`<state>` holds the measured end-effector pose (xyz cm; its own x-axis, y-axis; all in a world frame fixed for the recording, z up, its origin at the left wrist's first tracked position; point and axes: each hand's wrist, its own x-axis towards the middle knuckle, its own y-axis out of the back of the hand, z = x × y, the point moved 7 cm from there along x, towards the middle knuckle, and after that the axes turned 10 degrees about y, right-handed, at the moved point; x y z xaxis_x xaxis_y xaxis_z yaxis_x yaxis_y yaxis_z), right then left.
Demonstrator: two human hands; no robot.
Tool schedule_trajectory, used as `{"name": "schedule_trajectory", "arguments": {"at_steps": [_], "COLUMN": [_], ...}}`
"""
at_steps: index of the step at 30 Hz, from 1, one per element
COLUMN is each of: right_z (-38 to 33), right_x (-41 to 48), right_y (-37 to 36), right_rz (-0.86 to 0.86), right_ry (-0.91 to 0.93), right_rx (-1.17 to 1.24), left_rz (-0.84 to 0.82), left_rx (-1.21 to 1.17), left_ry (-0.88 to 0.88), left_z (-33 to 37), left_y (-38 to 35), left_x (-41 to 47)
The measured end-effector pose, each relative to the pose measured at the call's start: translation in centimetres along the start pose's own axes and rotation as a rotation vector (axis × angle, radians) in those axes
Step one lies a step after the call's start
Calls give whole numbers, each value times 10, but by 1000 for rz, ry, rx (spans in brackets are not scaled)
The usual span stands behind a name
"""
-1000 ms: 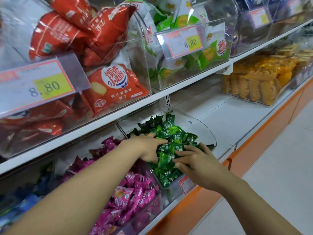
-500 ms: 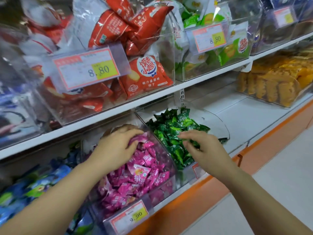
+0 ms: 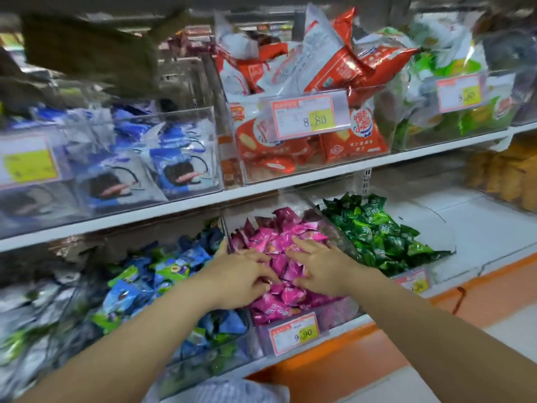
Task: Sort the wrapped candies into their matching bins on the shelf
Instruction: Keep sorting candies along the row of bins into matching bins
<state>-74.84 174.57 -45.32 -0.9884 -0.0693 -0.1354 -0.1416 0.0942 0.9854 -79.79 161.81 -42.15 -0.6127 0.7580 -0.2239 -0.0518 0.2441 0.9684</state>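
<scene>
The pink candies [image 3: 280, 242] lie heaped in a clear bin on the lower shelf, the middle one of three, and both hands are down on that heap. The right hand [image 3: 325, 270] rests palm down on the pile with its fingers spread wide and fairly straight, gripping nothing I can see. The left hand [image 3: 241, 276] sits at the bin's left side with its fingers bent down among the wrappers; whether it pinches a candy I cannot tell through the blur. The fingertips of the two hands come near each other, with a few pink wrappers between them. The bin's left wall [image 3: 227, 237] rises just beside the left hand, parting the pink heap from the blue candies [image 3: 174, 266] next door. To the right, the green candies [image 3: 374, 228] fill their own bin. A price tag [image 3: 293, 333] reading 9.90 hangs on the pink bin's front lip. Beyond the green bin a broad stretch of white shelf board [image 3: 482, 225] shows. The upper shelf edge [image 3: 290, 184] runs over the backs of the bins, carrying red packets [image 3: 343, 141], so the way in is from the front and above the lip
</scene>
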Motion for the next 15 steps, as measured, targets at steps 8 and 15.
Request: {"name": "schedule_trajectory", "arguments": {"at_steps": [8, 15], "right_z": [14, 5], "right_x": [35, 8], "right_y": [33, 55], "right_rz": [-18, 2], "right_ry": [-57, 46], "right_rx": [15, 75], "left_rz": [-127, -211], "left_rx": [42, -30], "left_ry": [156, 189], "left_z": [-24, -40], "left_y": [6, 5], "left_x": [34, 77]}}
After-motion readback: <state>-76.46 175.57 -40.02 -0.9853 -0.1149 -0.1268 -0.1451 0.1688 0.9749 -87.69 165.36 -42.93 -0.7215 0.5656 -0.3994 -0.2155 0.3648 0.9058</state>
